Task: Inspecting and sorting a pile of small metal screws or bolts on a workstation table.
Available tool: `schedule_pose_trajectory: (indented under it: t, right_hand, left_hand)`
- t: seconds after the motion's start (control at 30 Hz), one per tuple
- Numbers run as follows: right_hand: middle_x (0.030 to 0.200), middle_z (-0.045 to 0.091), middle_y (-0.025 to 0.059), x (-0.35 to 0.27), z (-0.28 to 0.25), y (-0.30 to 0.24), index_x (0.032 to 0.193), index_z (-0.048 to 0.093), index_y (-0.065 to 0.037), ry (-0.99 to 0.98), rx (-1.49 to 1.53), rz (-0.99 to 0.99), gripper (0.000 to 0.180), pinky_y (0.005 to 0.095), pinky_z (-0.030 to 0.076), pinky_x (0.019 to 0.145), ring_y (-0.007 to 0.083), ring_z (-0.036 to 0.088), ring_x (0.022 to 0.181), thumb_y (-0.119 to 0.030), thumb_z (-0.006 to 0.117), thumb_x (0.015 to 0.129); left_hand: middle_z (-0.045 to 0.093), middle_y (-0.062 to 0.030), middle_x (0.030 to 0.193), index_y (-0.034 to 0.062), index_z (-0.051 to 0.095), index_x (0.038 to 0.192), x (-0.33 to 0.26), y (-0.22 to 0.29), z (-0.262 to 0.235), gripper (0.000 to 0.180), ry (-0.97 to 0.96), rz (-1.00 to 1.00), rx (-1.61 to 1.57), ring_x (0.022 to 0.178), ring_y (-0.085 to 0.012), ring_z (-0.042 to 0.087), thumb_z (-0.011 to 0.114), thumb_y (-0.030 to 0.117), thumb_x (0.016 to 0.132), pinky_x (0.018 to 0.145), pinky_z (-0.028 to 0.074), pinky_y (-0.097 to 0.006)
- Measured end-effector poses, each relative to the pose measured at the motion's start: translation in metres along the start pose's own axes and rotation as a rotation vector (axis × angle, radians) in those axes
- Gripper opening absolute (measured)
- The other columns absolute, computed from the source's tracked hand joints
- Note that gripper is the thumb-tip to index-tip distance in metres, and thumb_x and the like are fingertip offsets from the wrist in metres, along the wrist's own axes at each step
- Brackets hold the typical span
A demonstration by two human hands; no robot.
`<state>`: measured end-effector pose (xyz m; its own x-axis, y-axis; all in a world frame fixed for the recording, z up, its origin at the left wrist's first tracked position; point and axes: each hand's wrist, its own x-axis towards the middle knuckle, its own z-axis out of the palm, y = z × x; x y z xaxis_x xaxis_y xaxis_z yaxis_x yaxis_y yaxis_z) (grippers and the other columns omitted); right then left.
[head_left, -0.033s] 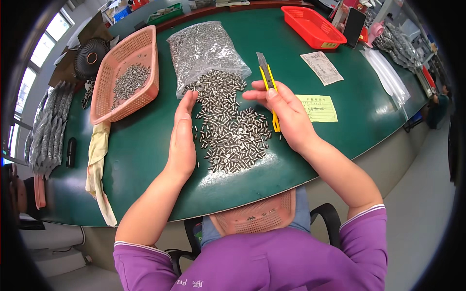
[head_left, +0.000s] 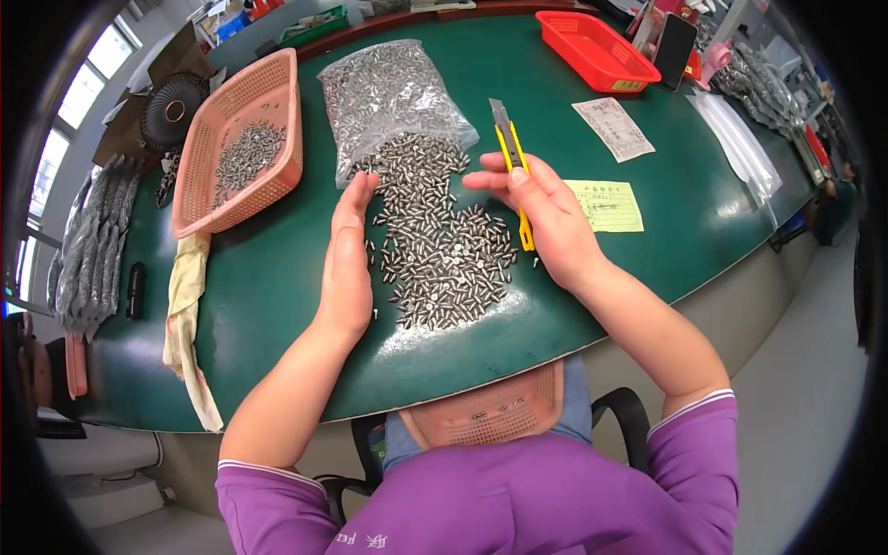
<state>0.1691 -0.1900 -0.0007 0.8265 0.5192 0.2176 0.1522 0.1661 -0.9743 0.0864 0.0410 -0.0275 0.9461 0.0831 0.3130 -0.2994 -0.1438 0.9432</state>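
A heap of small metal screws [head_left: 444, 264] lies on the green table, spilling from the mouth of a clear plastic bag [head_left: 393, 88] packed with more of them. Along the heap's left edge stands my left hand [head_left: 348, 268], open, its fingers stretched out and holding nothing. On the other side, my right hand [head_left: 564, 227] grips a yellow utility knife [head_left: 509, 139] between thumb and fingers. The knife's blade end points away from me, and its yellow tail shows below the palm. A few loose screws lie close to each hand.
A pink perforated basket [head_left: 289, 166] with some screws stands left of the bag; a cloth strip [head_left: 185, 314] hangs below it. Another pink basket [head_left: 518, 402] rests on my lap. At right are a red tray [head_left: 592, 55], a yellow card [head_left: 610, 208] and a paper slip [head_left: 615, 129].
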Motion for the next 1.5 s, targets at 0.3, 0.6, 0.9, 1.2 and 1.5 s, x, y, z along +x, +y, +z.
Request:
schedule_pose_trajectory:
  t: [0.3, 0.6, 0.9, 1.2, 1.5]
  right_hand:
    - [0.129, 0.066, 0.0175, 0.003, 0.008, 0.005, 0.141, 0.048, 0.002, 0.009, 0.058, 0.057, 0.044, 0.0406, 0.035, 0.119, 0.0229, 0.056, 0.13, -0.03, 0.039, 0.112]
    - [0.123, 0.068, 0.0179, 0.001, 0.005, -0.002, 0.14, 0.047, 0.002, 0.047, 0.083, 0.042, 0.046, 0.041, 0.04, 0.115, 0.0244, 0.06, 0.124, -0.034, 0.038, 0.113]
    - [0.117, 0.069, 0.0146, 0.0, 0.003, -0.003, 0.139, 0.048, 0.002, 0.064, 0.103, 0.035, 0.046, 0.0399, 0.044, 0.111, 0.0228, 0.063, 0.119, -0.034, 0.037, 0.113]
    - [0.109, 0.069, 0.0116, 0.0, 0.002, -0.002, 0.138, 0.048, 0.004, 0.067, 0.133, 0.033, 0.045, 0.0386, 0.046, 0.109, 0.0218, 0.064, 0.116, -0.032, 0.038, 0.113]
    - [0.106, 0.068, 0.011, -0.001, 0.002, 0.0, 0.139, 0.047, 0.005, 0.07, 0.178, 0.048, 0.044, 0.0374, 0.047, 0.107, 0.0204, 0.064, 0.112, -0.03, 0.038, 0.113]
  left_hand:
    - [0.031, -0.0206, 0.164, -0.0026, 0.024, 0.16, 0.001, 0.008, -0.002, 0.066, 0.11, -0.216, -1.192, 0.155, -0.0306, 0.024, 0.027, 0.04, 0.11, 0.129, 0.011, -0.044]
    - [0.035, -0.0192, 0.162, -0.0024, 0.028, 0.158, 0.003, 0.008, 0.002, 0.066, 0.128, -0.074, -0.263, 0.153, -0.0295, 0.029, 0.028, 0.042, 0.109, 0.127, 0.015, -0.044]
    - [0.037, -0.0186, 0.161, -0.0026, 0.03, 0.157, 0.004, 0.007, 0.001, 0.065, 0.163, -0.079, -0.238, 0.153, -0.029, 0.029, 0.027, 0.042, 0.11, 0.127, 0.016, -0.044]
    - [0.04, -0.0157, 0.159, -0.0006, 0.033, 0.156, 0.008, 0.007, -0.009, 0.055, 0.154, -0.122, -0.115, 0.15, -0.0268, 0.034, 0.037, 0.029, 0.11, 0.125, 0.022, -0.042]
    - [0.063, -0.0055, 0.109, 0.0005, 0.073, 0.107, 0.019, 0.009, -0.038, 0.016, 0.037, -0.119, 0.636, 0.086, -0.0131, 0.064, 0.07, 0.002, 0.091, 0.078, 0.053, -0.028]
